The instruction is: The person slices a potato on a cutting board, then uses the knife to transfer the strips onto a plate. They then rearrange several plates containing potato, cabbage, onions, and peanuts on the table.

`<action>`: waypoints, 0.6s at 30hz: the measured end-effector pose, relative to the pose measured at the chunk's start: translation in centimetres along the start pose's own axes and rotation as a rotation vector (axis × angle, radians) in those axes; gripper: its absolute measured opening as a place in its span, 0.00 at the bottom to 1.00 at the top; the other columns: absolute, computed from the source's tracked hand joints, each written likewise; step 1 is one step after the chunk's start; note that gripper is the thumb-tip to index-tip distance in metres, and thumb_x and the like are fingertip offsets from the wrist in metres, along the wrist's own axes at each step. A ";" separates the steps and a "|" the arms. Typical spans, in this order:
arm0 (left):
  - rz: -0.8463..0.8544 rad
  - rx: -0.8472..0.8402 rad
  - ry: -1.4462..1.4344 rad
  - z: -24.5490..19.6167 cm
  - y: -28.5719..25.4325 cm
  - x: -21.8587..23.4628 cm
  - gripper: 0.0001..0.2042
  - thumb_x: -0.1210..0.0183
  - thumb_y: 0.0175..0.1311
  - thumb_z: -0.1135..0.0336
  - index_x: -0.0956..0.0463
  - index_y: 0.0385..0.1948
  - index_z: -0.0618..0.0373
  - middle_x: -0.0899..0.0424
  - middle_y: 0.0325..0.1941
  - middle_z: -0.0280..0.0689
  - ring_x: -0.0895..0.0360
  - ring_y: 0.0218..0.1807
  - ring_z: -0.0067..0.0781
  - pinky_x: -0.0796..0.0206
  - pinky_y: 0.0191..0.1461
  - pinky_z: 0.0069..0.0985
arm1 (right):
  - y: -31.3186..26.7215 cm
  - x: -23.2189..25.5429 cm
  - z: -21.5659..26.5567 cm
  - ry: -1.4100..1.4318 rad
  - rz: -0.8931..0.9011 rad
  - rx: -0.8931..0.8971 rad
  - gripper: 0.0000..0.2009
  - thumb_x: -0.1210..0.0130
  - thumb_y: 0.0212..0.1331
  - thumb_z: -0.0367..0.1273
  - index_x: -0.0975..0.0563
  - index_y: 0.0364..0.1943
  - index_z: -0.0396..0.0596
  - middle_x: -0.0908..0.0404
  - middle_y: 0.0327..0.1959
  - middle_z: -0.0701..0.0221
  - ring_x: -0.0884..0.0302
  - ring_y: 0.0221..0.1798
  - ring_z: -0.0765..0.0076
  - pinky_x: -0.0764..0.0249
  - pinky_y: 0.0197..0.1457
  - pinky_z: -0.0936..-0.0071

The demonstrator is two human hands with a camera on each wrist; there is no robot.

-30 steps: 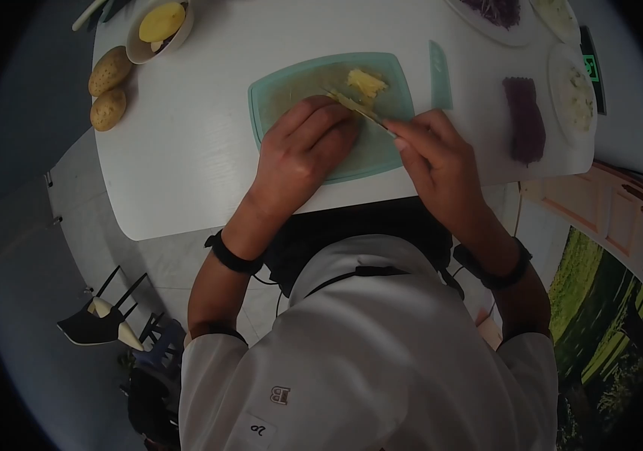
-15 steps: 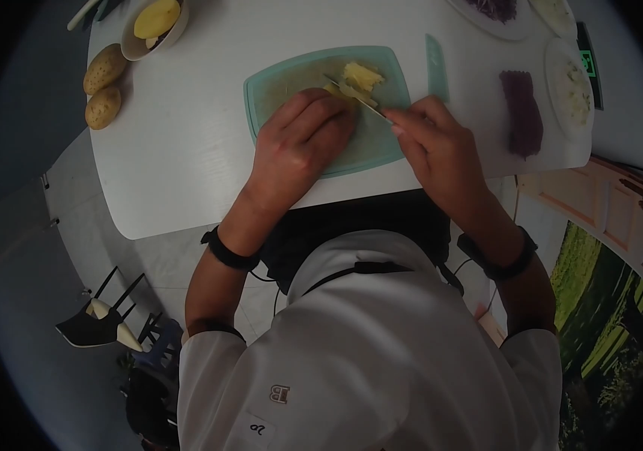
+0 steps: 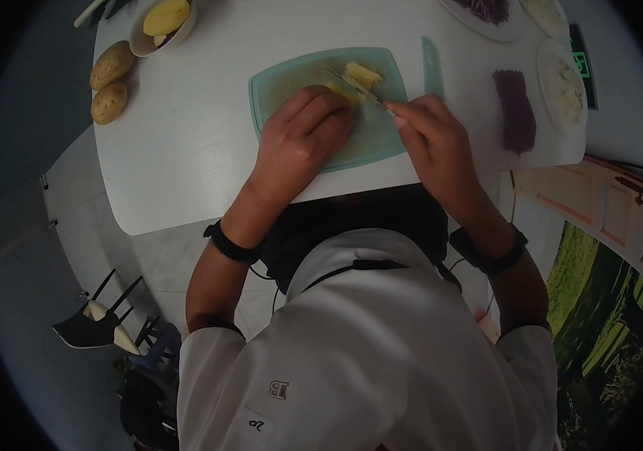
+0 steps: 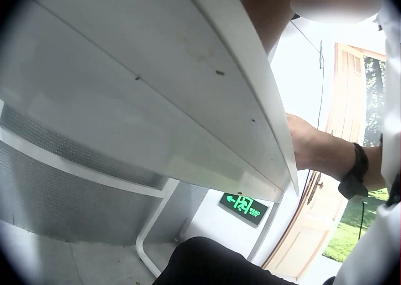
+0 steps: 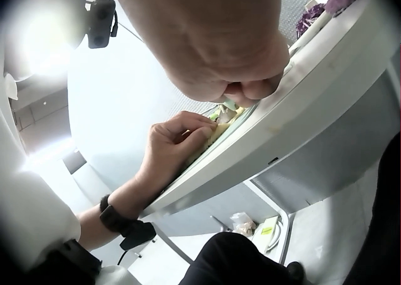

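On the teal cutting board (image 3: 382, 146) my left hand (image 3: 303, 139) holds down a yellow potato piece (image 3: 342, 91), fingers bent over it and hiding most of it. The right wrist view also shows this potato (image 5: 217, 133) under the left fingertips. My right hand (image 3: 436, 143) grips a knife (image 3: 382, 104) by its handle, the blade slanting up and left beside the left fingertips. Cut yellow potato pieces (image 3: 363, 73) lie on the board just beyond the blade. The left wrist view faces the table's underside, without the work.
Two unpeeled potatoes (image 3: 109, 104) and a bowl (image 3: 183, 34) with a peeled potato (image 3: 166, 17) stand at left. Right of the board lie a teal knife-shaped sheath (image 3: 432, 68) and a folded purple cloth (image 3: 515, 113). Plates of shredded purple vegetable (image 3: 488, 9) and pale pieces (image 3: 564, 89) stand beyond.
The knife blade has shifted slightly away from the body, toward the cut pieces. The left hand keeps its place on the potato, and the whole view sways a little.
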State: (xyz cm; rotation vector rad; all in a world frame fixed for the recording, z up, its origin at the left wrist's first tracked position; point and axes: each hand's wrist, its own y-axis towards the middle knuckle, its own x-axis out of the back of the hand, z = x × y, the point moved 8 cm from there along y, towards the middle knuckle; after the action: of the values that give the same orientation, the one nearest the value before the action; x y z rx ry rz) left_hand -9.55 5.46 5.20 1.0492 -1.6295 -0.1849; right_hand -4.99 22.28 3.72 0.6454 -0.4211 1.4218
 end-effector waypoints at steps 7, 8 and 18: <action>-0.007 -0.001 0.005 0.0 0.0 0.0 0.09 0.29 0.48 0.78 0.16 0.32 0.59 0.15 0.42 0.33 0.17 0.47 0.35 0.19 0.47 0.30 | 0.0 0.1 0.2 -0.066 0.012 0.031 0.11 0.38 0.69 0.28 0.15 0.53 0.48 0.21 0.39 0.67 0.16 0.34 0.63 0.20 0.37 0.65; -0.006 0.000 0.004 0.0 0.0 0.0 0.09 0.29 0.48 0.78 0.16 0.32 0.59 0.15 0.42 0.33 0.17 0.47 0.35 0.19 0.47 0.30 | -0.1 0.1 0.4 -0.069 0.010 0.044 0.11 0.38 0.69 0.28 0.15 0.52 0.48 0.21 0.39 0.68 0.16 0.33 0.63 0.20 0.36 0.65; 0.000 -0.005 0.012 -0.1 -0.1 -0.1 0.10 0.30 0.47 0.77 0.16 0.33 0.58 0.15 0.42 0.33 0.17 0.47 0.35 0.19 0.47 0.30 | 0.1 -1.3 0.8 -0.235 0.042 0.064 0.12 0.40 0.69 0.23 0.16 0.54 0.45 0.21 0.40 0.65 0.19 0.34 0.66 0.23 0.39 0.72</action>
State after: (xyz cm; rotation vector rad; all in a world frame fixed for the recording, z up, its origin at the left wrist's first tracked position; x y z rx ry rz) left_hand -9.36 5.47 5.13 1.0443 -1.6177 -0.1822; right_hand -5.15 20.79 3.53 0.8641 -0.5784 1.4087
